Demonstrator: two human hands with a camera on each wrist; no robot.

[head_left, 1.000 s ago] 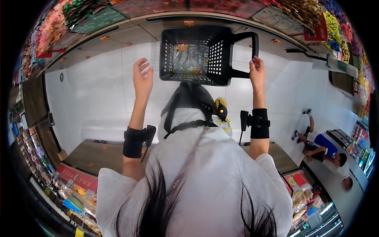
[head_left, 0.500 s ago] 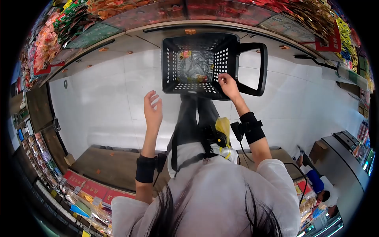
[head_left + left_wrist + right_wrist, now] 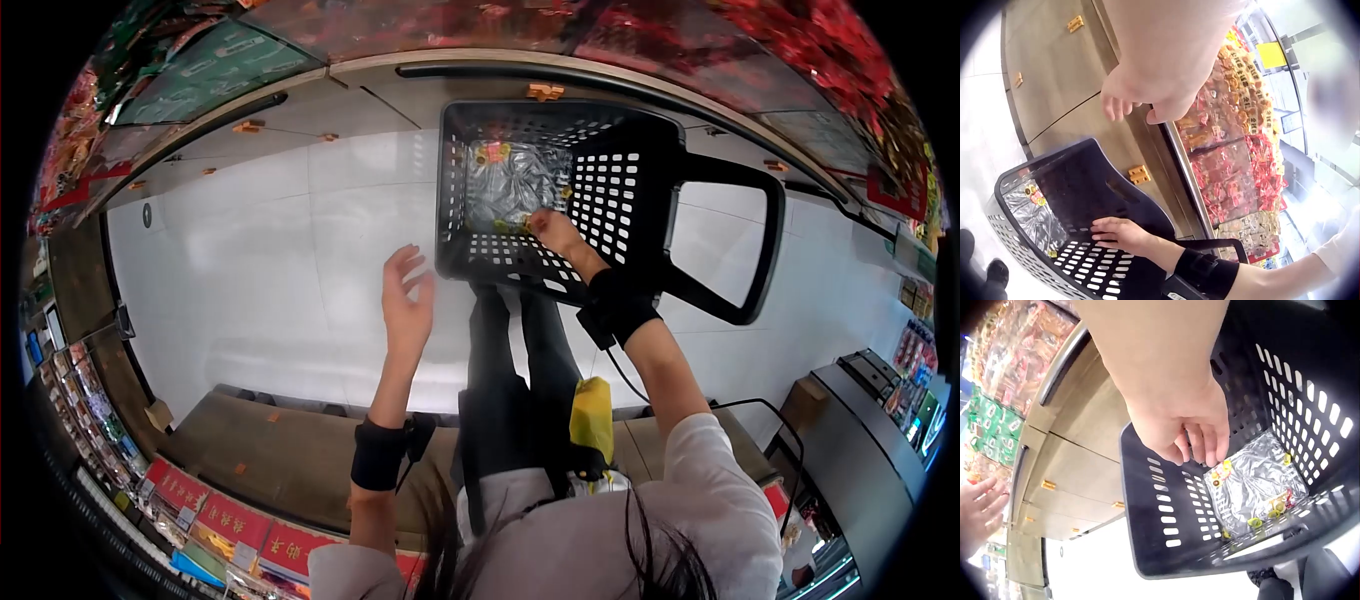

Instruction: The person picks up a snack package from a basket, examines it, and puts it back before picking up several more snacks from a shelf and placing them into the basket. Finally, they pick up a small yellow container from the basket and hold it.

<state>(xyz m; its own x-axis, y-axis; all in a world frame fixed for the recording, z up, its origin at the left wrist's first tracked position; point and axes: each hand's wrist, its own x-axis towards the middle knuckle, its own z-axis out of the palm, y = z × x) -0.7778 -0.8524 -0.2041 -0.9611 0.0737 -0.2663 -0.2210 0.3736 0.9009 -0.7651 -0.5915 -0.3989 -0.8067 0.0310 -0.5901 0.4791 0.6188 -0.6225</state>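
Observation:
A black plastic shopping basket [image 3: 655,195] with slotted walls stands on the floor in front of the person. Across its bottom lies a crinkled, shiny plastic lining [image 3: 1254,478], with a few small yellow and red pieces [image 3: 1279,505] near its edges. Into the basket reaches the right hand [image 3: 556,235], its fingers loosely bent above the lining; nothing shows between them in the right wrist view. Left of the basket, the left hand [image 3: 408,305] hangs in the air with relaxed fingers, holding nothing.
The basket's handle [image 3: 768,250] leans out to the right. Beyond the basket runs a wooden cabinet [image 3: 1066,81] topped with bins of wrapped goods [image 3: 1225,175]. Behind the person is another low counter [image 3: 240,440] with red signs. A yellow bag [image 3: 592,420] hangs at the person's waist.
The right hand has moved left from beside the basket's handle, over the rim and down into the basket. The handle has swung lower to the right in view. The left hand stays raised, empty.

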